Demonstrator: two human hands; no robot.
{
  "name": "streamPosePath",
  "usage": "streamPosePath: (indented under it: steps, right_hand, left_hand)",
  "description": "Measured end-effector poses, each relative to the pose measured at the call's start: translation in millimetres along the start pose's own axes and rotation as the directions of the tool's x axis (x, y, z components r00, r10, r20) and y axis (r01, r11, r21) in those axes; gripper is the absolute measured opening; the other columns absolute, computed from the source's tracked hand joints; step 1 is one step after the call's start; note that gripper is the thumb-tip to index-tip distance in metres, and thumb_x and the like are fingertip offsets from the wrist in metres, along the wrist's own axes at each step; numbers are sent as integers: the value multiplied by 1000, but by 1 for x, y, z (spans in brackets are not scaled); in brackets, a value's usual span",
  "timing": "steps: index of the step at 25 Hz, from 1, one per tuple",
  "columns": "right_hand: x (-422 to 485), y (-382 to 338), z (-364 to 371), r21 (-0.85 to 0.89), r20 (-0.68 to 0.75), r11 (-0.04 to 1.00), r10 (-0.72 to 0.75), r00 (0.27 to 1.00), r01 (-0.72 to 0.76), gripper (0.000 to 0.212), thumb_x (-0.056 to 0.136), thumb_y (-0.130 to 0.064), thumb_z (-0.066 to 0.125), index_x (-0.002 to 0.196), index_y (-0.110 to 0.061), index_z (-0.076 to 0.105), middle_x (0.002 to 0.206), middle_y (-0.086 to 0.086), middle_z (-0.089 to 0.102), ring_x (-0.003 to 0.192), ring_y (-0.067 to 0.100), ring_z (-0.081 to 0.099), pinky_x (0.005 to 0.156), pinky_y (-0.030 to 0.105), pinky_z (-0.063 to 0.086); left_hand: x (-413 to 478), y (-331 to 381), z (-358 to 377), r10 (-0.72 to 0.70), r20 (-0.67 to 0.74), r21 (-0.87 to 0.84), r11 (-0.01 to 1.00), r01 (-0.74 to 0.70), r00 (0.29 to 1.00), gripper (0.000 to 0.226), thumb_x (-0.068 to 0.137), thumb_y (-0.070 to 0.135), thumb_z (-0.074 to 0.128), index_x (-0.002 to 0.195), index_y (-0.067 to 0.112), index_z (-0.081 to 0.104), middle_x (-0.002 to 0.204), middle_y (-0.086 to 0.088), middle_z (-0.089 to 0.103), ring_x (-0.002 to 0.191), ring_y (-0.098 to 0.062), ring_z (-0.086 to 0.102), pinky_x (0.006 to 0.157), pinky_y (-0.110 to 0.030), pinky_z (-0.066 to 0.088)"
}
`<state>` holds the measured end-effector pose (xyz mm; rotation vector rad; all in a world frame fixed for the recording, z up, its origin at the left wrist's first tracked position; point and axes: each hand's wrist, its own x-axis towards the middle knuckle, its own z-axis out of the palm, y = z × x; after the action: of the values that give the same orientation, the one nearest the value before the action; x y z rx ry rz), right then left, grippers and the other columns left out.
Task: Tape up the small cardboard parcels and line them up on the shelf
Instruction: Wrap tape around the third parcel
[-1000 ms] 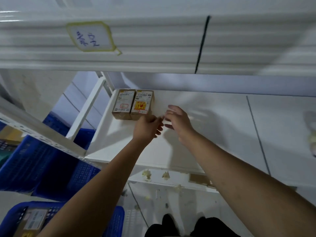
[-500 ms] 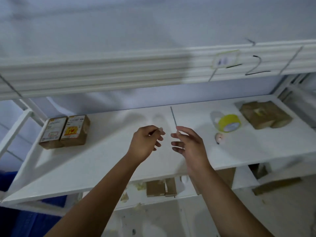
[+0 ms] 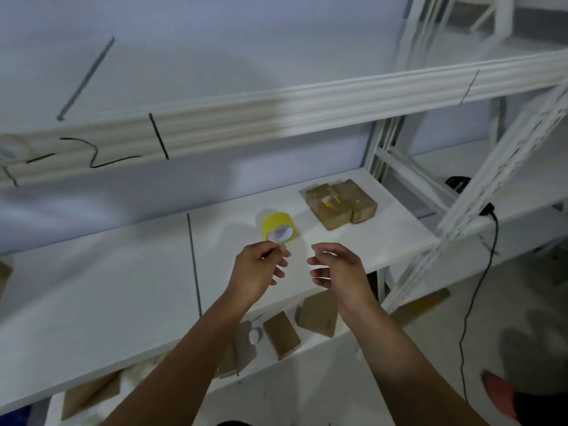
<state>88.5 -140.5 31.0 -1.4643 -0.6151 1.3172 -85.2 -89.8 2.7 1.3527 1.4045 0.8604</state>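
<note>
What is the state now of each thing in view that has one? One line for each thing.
yellow tape roll: lying tilted on the shelf, no hand on it.
cardboard parcels: bunched at the shelf's right end, not lined up, untouched.
left hand: near the tape roll, thumb and forefinger together; whether they pinch anything is unclear.
right hand: fingers loosely curled, holding nothing.
lower-shelf parcels: lying askew.

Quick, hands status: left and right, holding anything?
Left hand: fingers curled, thumb meeting forefinger near the yellow tape roll; any pinch cannot be told.
Right hand: open, fingers loosely curled, empty.
</note>
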Motion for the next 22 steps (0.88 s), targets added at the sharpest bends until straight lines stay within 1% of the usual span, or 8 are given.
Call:
streamPosePath:
  steps: [5,8,10,12,15,17,20,22]
  right_hand:
    - [69,-6,-18,-110,-22,994,0,1000,-3,12,100,-12,64,105,-18,72,97,11,76,73,23,66,71,35,56]
    - [120,-4,-19,-373,-59,927,-74,995,47,25,98,-22,65,123,-24,69,120,6,73,101,26,67,92,41,55]
    - [149,2,-23,-642,-24,757,-177,984,120,45,97,-30,64,142,-26,58,134,4,65,122,30,58,100,37,44]
    - [178,2,-24,-829,40,533,-245,969,169,65,97,-34,63,157,-25,40,152,7,51,140,37,42,112,44,38]
    - [219,3,-24,-963,174,148,-295,940,225,84,99,-40,59,167,-20,14,174,10,17,159,36,14,128,50,20]
    - [235,8,-27,-964,255,-3,-273,928,265,88,100,-41,57,168,-16,6,176,13,1,162,37,2,131,52,6]
    - [232,18,-39,-935,354,-127,-373,858,330,77,96,-44,63,159,-13,34,169,17,23,157,40,19,127,63,15]
    - [220,29,-51,-910,405,-129,-478,780,393,62,91,-50,68,143,-18,54,154,13,43,144,38,40,118,70,27]
  left_hand:
    - [35,1,29,-60,11,44,997,59,998,26,101,23,60,87,23,81,75,6,77,62,-11,72,55,-24,54]
    - [62,2,34,-74,9,61,995,74,997,26,102,28,61,89,22,82,76,5,77,62,-10,72,54,-21,54]
    - [72,1,38,-86,32,75,994,83,996,28,104,33,62,88,21,81,75,5,77,60,-9,71,53,-22,54]
    - [85,0,40,-118,45,93,989,113,992,27,104,34,63,88,20,81,75,6,76,60,-7,70,54,-22,55]
    - [102,-5,43,-164,54,123,980,157,985,27,104,36,61,93,20,80,79,5,76,60,-4,69,55,-20,54]
    - [107,-8,48,-221,82,144,967,208,972,23,104,36,62,99,19,78,82,6,75,60,-3,68,54,-18,53]
    - [110,-18,62,-287,123,190,946,261,950,21,103,35,64,104,17,75,85,6,74,66,-7,69,57,-21,53]
    - [112,-27,74,-345,108,145,933,329,932,18,103,32,64,100,18,73,85,3,74,65,-10,69,57,-24,53]
